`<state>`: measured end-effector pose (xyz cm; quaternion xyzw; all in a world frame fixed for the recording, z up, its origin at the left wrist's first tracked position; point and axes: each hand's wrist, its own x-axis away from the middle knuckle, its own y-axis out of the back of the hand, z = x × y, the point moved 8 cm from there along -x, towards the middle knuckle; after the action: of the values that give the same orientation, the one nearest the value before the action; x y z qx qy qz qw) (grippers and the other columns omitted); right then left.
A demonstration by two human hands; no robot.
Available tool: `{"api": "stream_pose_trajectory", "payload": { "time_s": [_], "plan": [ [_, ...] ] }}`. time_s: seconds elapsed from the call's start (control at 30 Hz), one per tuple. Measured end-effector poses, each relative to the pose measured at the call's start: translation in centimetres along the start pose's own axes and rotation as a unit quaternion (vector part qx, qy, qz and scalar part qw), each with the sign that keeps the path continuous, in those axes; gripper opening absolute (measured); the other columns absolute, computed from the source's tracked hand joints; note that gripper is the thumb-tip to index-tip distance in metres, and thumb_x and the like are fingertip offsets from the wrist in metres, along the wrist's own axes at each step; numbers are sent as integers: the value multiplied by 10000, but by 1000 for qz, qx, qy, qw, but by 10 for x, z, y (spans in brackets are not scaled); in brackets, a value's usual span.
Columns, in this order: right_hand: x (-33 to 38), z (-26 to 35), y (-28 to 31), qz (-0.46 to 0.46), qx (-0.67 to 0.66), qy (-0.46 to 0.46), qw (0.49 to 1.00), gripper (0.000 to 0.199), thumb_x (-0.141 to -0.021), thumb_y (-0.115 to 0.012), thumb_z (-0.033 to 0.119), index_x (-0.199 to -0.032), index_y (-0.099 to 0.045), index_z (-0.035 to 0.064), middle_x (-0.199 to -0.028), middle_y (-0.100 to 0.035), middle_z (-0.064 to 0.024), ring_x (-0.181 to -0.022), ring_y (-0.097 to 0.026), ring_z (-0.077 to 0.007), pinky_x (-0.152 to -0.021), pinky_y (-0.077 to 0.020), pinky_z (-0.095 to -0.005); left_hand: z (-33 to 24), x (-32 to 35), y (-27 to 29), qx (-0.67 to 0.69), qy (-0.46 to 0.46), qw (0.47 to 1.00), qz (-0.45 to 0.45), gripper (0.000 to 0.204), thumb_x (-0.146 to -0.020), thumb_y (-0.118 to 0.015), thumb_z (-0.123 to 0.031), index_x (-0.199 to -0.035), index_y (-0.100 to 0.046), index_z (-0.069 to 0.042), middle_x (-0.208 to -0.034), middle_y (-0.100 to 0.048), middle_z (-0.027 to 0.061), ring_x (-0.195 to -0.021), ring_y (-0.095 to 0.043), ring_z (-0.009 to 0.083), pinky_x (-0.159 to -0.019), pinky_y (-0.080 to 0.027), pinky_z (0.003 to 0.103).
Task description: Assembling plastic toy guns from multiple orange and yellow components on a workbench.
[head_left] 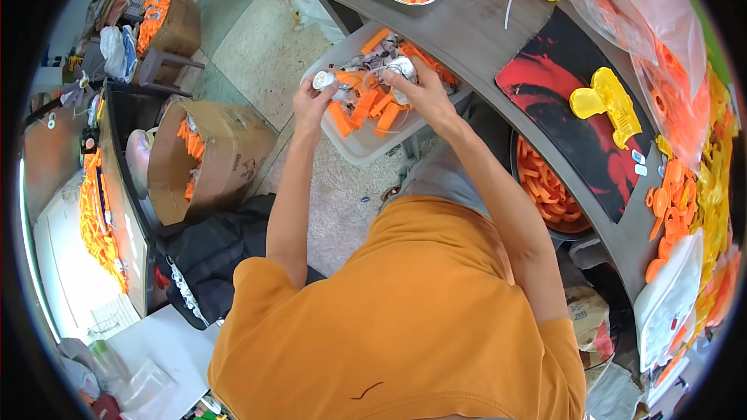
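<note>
Over a translucent plastic bin [359, 149], my left hand [310, 107] pinches a small white round part [323, 80] with a silvery body. My right hand [429, 99] grips a white plastic piece [401, 70] at the bin's right side; its exact kind cannot be made out. A thin pale wire seems to run near both pieces. Below my fingers, orange plastic pieces [362, 110] lie mixed with whitish and grey parts in the bin.
A grey table [475, 39] curves along the right, bearing a white tray [426, 1] of orange parts, a dark red-and-black mat [545, 82] and a yellow toy-gun-shaped shell [611, 105]. Beneath it stands a tub of orange rings [545, 187]. An open cardboard box [233, 155] sits at left.
</note>
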<state>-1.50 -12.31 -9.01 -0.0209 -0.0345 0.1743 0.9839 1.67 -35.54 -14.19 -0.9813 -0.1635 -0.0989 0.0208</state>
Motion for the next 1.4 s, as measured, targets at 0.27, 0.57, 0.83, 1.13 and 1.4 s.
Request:
{"api": "stream_pose_trajectory", "payload": {
  "time_s": [0.27,0.57,0.83,1.13,1.4],
  "plan": [
    [29,33,3,47,-201,-28,978,292,-933,-642,267,-1128,-561,65,-1031,-630,-30,-913,-580,-104,-806,-465,-267,68,-28,-5,11,29,999,10,427,-892,-691,-181,-1245,-536,4,-1102,-645,89,-914,-660,164,-745,-539,266],
    [69,63,34,64,-35,18,997,257,-907,-625,82,-1150,-549,53,-1046,-597,-7,-935,-554,-75,-834,-457,-252,-142,59,-119,-81,-114,960,243,341,-945,-613,-238,-1190,-638,-3,-1044,-673,46,-945,-592,82,-837,-478,263],
    [98,87,56,7,-26,94,995,261,-889,-626,35,-1138,-547,34,-1111,-569,-20,-998,-535,-85,-873,-437,-246,-139,73,-164,-48,-19,924,379,309,-958,-610,-212,-1183,-615,0,-956,-645,37,-829,-607,103,-724,-514,243],
    [115,84,74,-33,-115,121,985,395,-886,-638,43,-1241,-464,43,-1160,-542,-47,-1114,-520,-130,-945,-442,-290,-155,99,-199,-25,-26,916,401,128,-923,-638,-121,-993,-626,-15,-831,-646,30,-720,-591,72,-689,-491,212],
    [133,121,94,-200,109,296,928,313,-863,-666,82,-1156,-561,56,-1237,-512,-71,-1139,-523,-194,-966,-431,-361,-188,117,-218,-47,-136,929,342,123,-906,-649,-86,-994,-631,-2,-832,-660,41,-718,-595,64,-686,-485,206]
  ]
}}
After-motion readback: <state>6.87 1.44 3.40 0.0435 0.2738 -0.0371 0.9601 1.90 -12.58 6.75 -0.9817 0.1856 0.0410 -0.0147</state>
